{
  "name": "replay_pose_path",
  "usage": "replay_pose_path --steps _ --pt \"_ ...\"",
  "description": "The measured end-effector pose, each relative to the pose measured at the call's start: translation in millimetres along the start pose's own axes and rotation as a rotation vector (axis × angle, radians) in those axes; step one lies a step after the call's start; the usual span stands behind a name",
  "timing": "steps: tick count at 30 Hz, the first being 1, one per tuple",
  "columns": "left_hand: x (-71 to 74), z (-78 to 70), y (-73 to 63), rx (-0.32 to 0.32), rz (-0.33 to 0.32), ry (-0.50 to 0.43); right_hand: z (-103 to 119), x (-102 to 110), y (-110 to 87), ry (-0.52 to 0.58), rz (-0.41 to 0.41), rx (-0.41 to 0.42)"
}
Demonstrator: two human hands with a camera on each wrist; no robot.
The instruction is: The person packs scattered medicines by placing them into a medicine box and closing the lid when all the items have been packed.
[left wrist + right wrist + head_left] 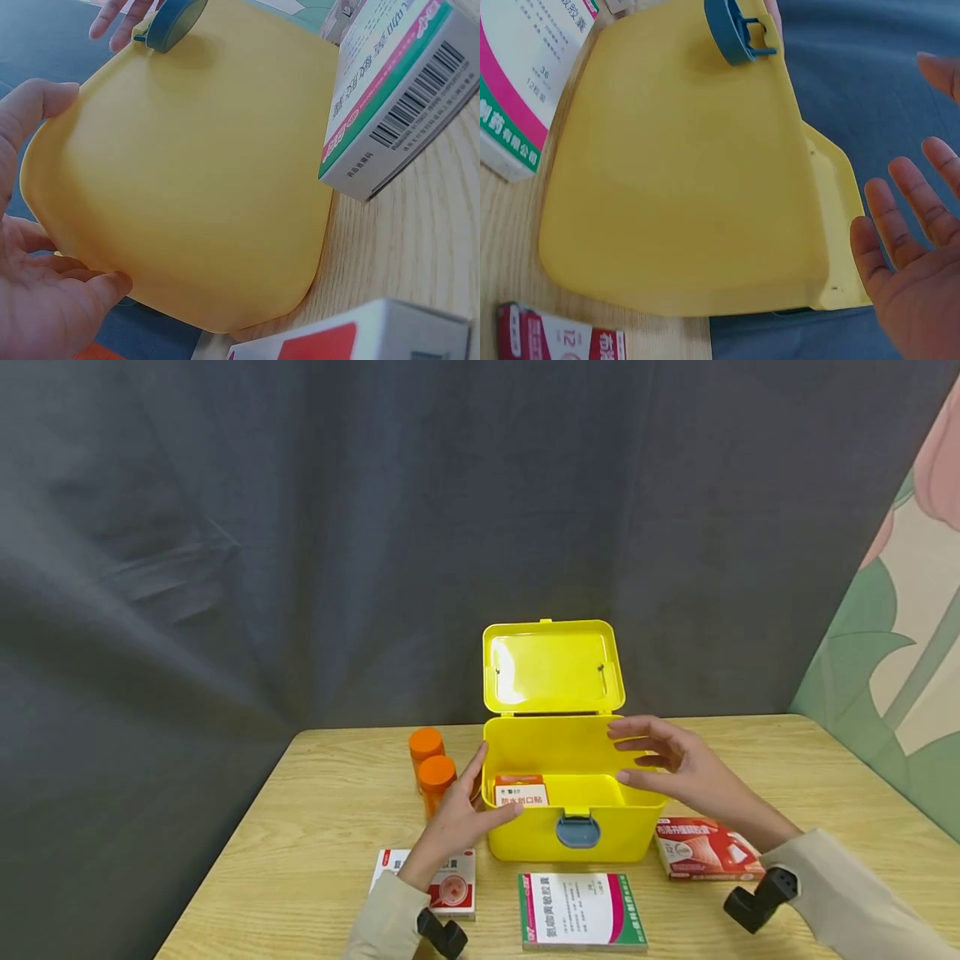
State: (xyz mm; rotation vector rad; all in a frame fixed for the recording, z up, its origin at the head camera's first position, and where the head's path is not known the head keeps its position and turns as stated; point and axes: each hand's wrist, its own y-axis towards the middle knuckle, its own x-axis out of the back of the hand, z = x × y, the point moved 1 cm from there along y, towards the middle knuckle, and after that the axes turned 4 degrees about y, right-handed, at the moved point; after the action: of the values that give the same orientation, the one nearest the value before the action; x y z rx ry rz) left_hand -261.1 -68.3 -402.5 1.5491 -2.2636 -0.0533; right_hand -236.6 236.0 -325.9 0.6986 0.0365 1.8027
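Observation:
A yellow storage box (525,839) stands on the table with its lid (555,668) raised and its blue latch (578,832) hanging at the front. Inside, at the left, sits a small white and orange bandage box (521,792). My left hand (456,814) grips the storage box's front left corner, thumb over the front rim and fingers along the side wall. Over the right end of the opening, my right hand (675,764) hovers with fingers spread and holds nothing. In the right wrist view its fingers (907,217) are apart from the box.
Two orange-capped bottles (437,771) stand left of the storage box. A white and red medicine box (453,885) lies partly under my left forearm. In front lies a white, green and pink medicine box (577,910); a red medicine box (701,847) is at the right. Behind hangs a dark curtain (450,527).

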Motion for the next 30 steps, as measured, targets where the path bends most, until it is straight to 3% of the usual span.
replay_pose_path --steps 16,30 --pt "-1.4 -2.6 0.6 0.011 0.006 0.0 -3 28 -22.0 0.011 -0.05 0.024" --pt "-0.8 -3.9 -1.4 0.007 0.01 -0.013 -12 53 -41.6 -0.044 -0.102 0.055"
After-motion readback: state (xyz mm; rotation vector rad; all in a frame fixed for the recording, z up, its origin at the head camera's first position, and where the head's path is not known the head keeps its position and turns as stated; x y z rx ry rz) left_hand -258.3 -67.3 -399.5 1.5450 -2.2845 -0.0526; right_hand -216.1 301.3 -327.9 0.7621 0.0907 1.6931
